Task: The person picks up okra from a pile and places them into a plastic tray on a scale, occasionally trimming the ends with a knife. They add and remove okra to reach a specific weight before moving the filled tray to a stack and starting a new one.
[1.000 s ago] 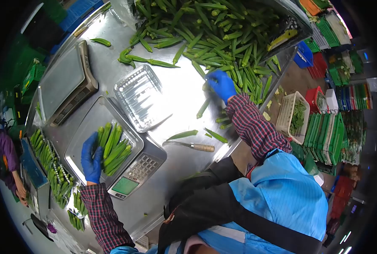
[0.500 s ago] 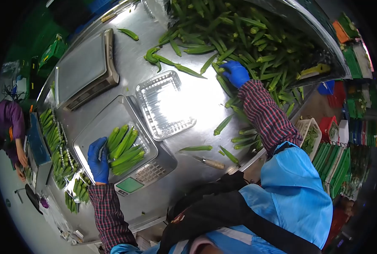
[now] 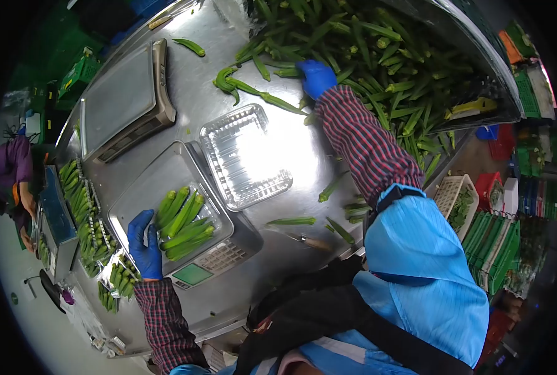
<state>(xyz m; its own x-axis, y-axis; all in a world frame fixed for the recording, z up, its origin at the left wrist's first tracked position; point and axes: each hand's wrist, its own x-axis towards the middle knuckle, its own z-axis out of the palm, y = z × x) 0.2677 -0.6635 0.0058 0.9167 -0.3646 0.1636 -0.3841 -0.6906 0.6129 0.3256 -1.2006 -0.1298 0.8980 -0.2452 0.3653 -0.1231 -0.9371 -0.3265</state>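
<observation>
My left hand [image 3: 144, 245], in a blue glove, is at the left edge of a clear plastic tray [image 3: 223, 219], thumb and fingers apart, gripping nothing visible. Several green okra pods [image 3: 185, 219] lie in that tray, on the platform of a digital scale [image 3: 225, 255]. At the near edge of a big okra heap [image 3: 378, 56], my right hand [image 3: 318, 78], also gloved blue, has its fingers closed at one end of an okra pod [image 3: 286, 73]; its fingertips are partly hidden. An empty clear tray [image 3: 219, 147] rests on the metal table between my hands, beside the scale.
A second scale [image 3: 122, 100] stands at the upper left. Filled okra trays [image 3: 81, 212] line the left edge. A wooden-handled knife [image 3: 316, 242] and loose pods lie at the near side. A yellow-handled tool [image 3: 469, 107] sits by the heap. Another person [image 3: 13, 169] works far left.
My right hand has moved up and left along the edge of the okra heap, uncovering pods it was over. My left hand has shifted only slightly beside the tray.
</observation>
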